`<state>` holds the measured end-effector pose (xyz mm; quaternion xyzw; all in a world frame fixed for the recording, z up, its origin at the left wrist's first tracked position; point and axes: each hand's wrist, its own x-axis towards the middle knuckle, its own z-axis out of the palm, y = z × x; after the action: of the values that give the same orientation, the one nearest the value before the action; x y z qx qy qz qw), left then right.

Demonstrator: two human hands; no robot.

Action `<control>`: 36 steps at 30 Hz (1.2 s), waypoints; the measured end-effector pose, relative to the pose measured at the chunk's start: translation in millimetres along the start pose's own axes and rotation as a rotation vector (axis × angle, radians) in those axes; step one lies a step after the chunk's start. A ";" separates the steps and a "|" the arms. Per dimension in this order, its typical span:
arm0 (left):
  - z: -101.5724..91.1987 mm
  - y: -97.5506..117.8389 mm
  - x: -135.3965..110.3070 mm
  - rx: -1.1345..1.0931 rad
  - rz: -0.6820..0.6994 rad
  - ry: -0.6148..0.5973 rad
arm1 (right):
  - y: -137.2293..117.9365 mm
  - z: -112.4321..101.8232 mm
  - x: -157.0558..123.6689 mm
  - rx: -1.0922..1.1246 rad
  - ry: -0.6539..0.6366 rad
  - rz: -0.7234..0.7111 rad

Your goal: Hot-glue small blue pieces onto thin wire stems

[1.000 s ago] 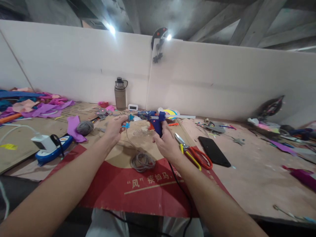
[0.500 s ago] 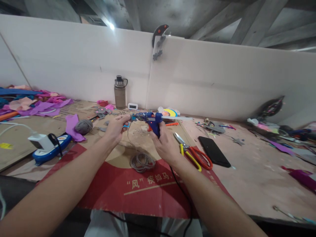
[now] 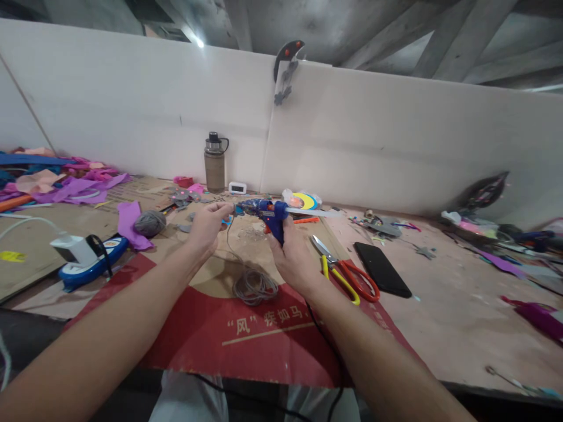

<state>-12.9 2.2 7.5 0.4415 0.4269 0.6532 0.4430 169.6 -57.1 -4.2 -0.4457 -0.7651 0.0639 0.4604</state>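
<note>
My right hand (image 3: 295, 258) is wrapped round the handle of a blue hot glue gun (image 3: 277, 218), held level above the board with its nozzle to the left. A whitish glue stick (image 3: 314, 212) sticks out of its back end. My left hand (image 3: 210, 225) is pinched at the nozzle, fingertips on the end of a thin grey cord (image 3: 229, 241). What else those fingers hold, if anything, is hidden. The cord hangs down to a loose coil (image 3: 255, 287) on the red and brown cardboard (image 3: 197, 334).
Right of my right hand lie red-handled scissors (image 3: 358, 278), yellow-handled pliers (image 3: 345, 284) and a black phone (image 3: 382, 269). Leftward are a grey yarn ball (image 3: 150, 223), a blue power strip (image 3: 94, 264) and felt scraps (image 3: 83, 189). A bottle (image 3: 214, 167) stands behind.
The view has shifted very slightly. Both hands, the glue gun and the cord stay nearly in the same place, with the nozzle still at my left fingertips.
</note>
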 end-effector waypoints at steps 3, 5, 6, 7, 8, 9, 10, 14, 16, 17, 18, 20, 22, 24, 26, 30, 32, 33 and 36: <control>-0.7 -0.3 1.7 -0.022 -0.005 -0.013 | 0.6 -0.3 -0.1 -0.009 0.003 -0.008; -1.2 -1.3 2.8 -0.027 -0.012 -0.024 | 1.1 0.0 0.1 -0.013 0.004 -0.007; -1.3 -1.9 3.2 -0.022 -0.016 -0.027 | 1.2 0.2 0.2 -0.014 0.004 -0.003; -1.4 -2.5 3.4 -0.014 -0.019 -0.028 | 1.2 0.4 0.2 -0.014 0.002 0.002; -1.4 -3.1 3.5 -0.005 -0.020 -0.026 | 1.0 0.4 0.3 -0.012 -0.002 0.008; -1.4 -3.4 3.5 0.003 -0.021 -0.023 | 0.7 0.5 0.2 -0.008 -0.004 0.012; -1.3 -3.5 3.4 0.007 -0.022 -0.022 | 0.3 0.4 0.1 -0.003 -0.005 0.014; -1.6 -1.9 3.7 -0.053 -0.039 -0.027 | 0.5 0.2 -0.4 0.072 0.012 0.058; -2.3 -0.9 4.8 -0.093 -0.061 -0.026 | 4.5 0.6 0.6 0.188 0.027 0.164; -2.6 -0.6 5.4 -0.110 -0.073 -0.025 | 8.1 1.0 1.7 0.273 0.029 0.233; -2.8 -0.3 5.9 -0.126 -0.082 -0.026 | 13.0 1.5 3.1 0.364 0.028 0.302; -2.6 -0.1 6.0 -0.152 -0.085 -0.040 | 25.9 3.2 6.9 0.512 0.019 0.421; -1.3 -0.1 4.6 -0.146 -0.059 -0.056 | 41.5 5.2 10.8 0.528 0.008 0.517; 0.7 -0.1 1.8 -0.086 0.004 -0.053 | 56.3 6.9 13.4 0.354 -0.048 0.597; 2.5 0.1 -1.5 0.023 0.113 -0.032 | 66.4 6.7 14.0 0.037 -0.157 0.605; 3.1 1.2 -6.9 0.357 0.405 0.010 | 61.8 -1.8 12.1 -0.547 -0.186 0.515; 2.8 1.8 -9.0 0.484 0.523 0.024 | 47.7 -5.6 12.4 -0.571 -0.054 0.442; 2.8 1.9 -10.0 0.522 0.569 0.025 | 39.0 -5.3 13.3 -0.480 0.015 0.379; 3.7 1.7 -13.0 0.610 0.699 0.010 | 12.3 8.2 19.5 0.082 0.112 0.287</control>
<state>-6.9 -10.1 7.5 0.6659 0.4272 0.6100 0.0440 167.5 -32.7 -2.5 -0.5342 -0.6634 0.1351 0.5063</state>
